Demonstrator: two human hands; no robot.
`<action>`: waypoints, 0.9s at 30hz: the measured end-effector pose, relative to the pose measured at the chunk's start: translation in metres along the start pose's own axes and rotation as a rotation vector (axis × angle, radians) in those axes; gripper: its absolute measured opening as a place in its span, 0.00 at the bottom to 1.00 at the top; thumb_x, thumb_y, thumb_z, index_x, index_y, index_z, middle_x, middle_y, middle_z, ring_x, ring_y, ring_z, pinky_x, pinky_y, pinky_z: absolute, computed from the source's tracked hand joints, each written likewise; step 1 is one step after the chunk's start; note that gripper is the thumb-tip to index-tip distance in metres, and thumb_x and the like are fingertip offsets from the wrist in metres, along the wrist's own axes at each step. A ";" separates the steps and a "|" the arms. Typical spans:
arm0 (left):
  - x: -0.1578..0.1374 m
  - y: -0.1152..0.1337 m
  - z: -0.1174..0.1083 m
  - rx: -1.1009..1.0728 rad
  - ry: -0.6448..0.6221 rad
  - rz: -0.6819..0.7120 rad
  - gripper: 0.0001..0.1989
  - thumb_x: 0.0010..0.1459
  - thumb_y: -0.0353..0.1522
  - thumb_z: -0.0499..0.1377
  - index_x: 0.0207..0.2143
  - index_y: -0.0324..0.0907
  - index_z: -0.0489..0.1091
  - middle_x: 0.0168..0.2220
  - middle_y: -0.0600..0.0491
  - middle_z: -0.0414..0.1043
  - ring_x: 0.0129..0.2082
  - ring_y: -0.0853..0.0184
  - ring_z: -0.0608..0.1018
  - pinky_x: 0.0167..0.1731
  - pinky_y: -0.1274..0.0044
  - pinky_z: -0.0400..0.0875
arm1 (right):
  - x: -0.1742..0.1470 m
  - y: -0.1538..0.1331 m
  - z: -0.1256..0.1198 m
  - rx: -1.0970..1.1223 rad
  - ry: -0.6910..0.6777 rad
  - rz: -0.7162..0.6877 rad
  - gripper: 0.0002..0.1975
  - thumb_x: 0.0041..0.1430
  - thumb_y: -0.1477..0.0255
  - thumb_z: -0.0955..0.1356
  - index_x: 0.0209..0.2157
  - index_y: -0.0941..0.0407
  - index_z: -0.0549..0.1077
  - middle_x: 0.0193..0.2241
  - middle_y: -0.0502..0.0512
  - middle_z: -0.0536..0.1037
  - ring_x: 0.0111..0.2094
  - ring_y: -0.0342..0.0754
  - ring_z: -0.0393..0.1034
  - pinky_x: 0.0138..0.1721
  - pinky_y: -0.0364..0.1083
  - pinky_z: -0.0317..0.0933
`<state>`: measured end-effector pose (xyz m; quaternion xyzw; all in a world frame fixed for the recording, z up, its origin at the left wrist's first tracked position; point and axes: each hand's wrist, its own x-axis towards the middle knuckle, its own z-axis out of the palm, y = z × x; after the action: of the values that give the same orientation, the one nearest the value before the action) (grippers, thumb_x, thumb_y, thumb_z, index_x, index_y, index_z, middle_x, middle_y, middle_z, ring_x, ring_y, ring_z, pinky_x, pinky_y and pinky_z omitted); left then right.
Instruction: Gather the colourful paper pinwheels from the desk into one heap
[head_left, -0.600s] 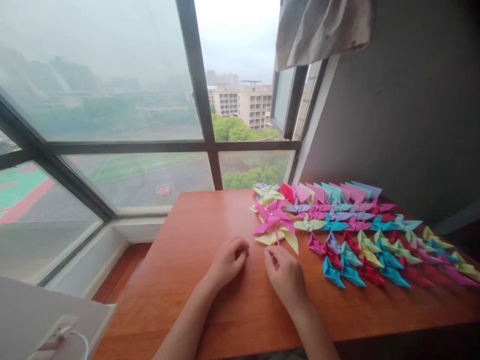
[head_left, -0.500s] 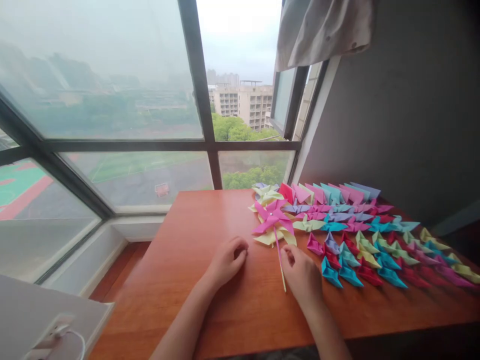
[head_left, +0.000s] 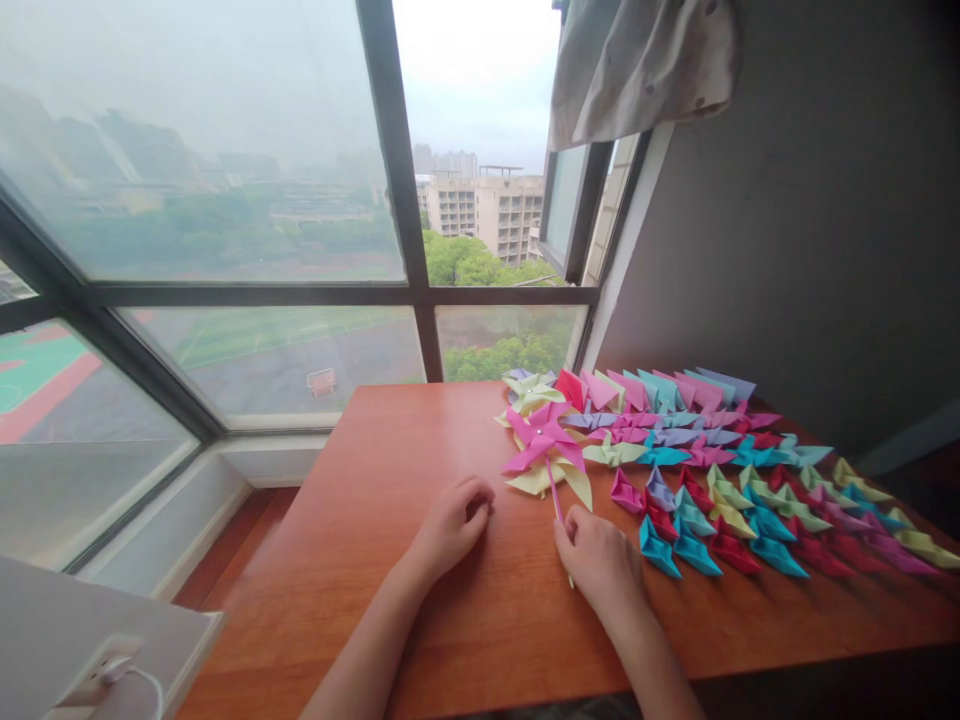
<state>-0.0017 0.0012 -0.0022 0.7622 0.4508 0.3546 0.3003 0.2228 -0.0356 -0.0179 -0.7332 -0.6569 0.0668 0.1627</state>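
Observation:
A pink paper pinwheel (head_left: 541,437) on a thin pink stick lies over yellow paper pinwheels (head_left: 531,480) on the table. My right hand (head_left: 600,560) is closed on its stick, thumb and forefinger pinching it below the blades. The stick's lower end shows just under my fingers. To the left, my left hand (head_left: 455,525) rests on the wood with fingers loosely curled and a gap between thumb and forefinger. Nothing shows in it. Beside my right hand stand rows of folded paper boats (head_left: 694,550), with paper cranes (head_left: 615,452) behind them.
The brown wooden table (head_left: 405,440) reaches to the windows. Several folded paper pieces (head_left: 667,388) stand in the back row by the grey wall (head_left: 810,220). A curtain (head_left: 641,75) hangs at the partly open window. At lower left is a wall socket with a plug (head_left: 116,668).
My right hand has shifted slightly left onto the pinwheel's stick and taken hold of it. My left hand has stayed in place. The view has shifted slightly.

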 end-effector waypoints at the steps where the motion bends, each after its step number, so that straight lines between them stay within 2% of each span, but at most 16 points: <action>1: 0.000 0.000 0.000 -0.004 -0.002 0.000 0.09 0.52 0.24 0.53 0.32 0.42 0.70 0.32 0.51 0.71 0.33 0.64 0.72 0.37 0.74 0.67 | 0.000 0.001 0.000 0.007 -0.005 -0.008 0.14 0.60 0.64 0.64 0.22 0.53 0.66 0.18 0.50 0.73 0.19 0.44 0.64 0.23 0.44 0.37; 4: 0.000 0.000 0.000 -0.003 0.001 0.004 0.08 0.52 0.24 0.53 0.32 0.42 0.70 0.32 0.51 0.71 0.33 0.64 0.72 0.37 0.74 0.67 | -0.002 0.003 0.000 0.042 0.005 -0.041 0.14 0.60 0.65 0.64 0.22 0.53 0.66 0.18 0.49 0.72 0.20 0.44 0.64 0.23 0.44 0.38; 8: 0.000 0.000 0.000 0.010 0.006 0.008 0.08 0.53 0.24 0.53 0.32 0.42 0.70 0.32 0.51 0.71 0.34 0.64 0.72 0.37 0.74 0.67 | -0.008 0.004 0.001 0.124 0.094 -0.096 0.13 0.60 0.66 0.64 0.22 0.53 0.65 0.19 0.48 0.72 0.22 0.44 0.66 0.24 0.43 0.42; 13: -0.001 0.000 0.001 0.001 0.004 0.015 0.09 0.53 0.24 0.53 0.33 0.42 0.70 0.33 0.51 0.71 0.34 0.64 0.72 0.37 0.74 0.67 | -0.013 0.001 0.002 0.320 0.161 -0.113 0.16 0.61 0.63 0.63 0.22 0.54 0.65 0.17 0.47 0.69 0.20 0.42 0.64 0.24 0.42 0.48; 21: -0.003 0.001 0.002 0.002 0.027 0.006 0.07 0.54 0.25 0.54 0.33 0.41 0.71 0.33 0.51 0.72 0.33 0.65 0.72 0.36 0.75 0.66 | -0.017 -0.014 -0.001 0.548 0.266 -0.155 0.18 0.62 0.61 0.62 0.22 0.55 0.67 0.17 0.48 0.69 0.21 0.42 0.64 0.27 0.40 0.55; 24: -0.003 0.006 0.004 -0.120 0.042 -0.050 0.08 0.59 0.30 0.54 0.34 0.40 0.73 0.32 0.51 0.74 0.31 0.66 0.72 0.34 0.76 0.66 | -0.019 -0.027 -0.002 0.627 0.238 -0.187 0.17 0.62 0.61 0.63 0.22 0.55 0.68 0.18 0.48 0.69 0.21 0.42 0.63 0.26 0.40 0.56; 27: -0.002 0.012 0.007 -0.393 0.061 -0.154 0.14 0.62 0.38 0.53 0.34 0.39 0.74 0.31 0.51 0.74 0.28 0.68 0.72 0.30 0.78 0.66 | -0.021 -0.042 -0.002 0.690 0.195 -0.219 0.16 0.62 0.62 0.63 0.23 0.55 0.68 0.19 0.48 0.70 0.21 0.42 0.63 0.26 0.40 0.56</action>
<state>0.0092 -0.0068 0.0027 0.6412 0.4386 0.4348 0.4555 0.1808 -0.0532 -0.0043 -0.5635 -0.6517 0.1960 0.4682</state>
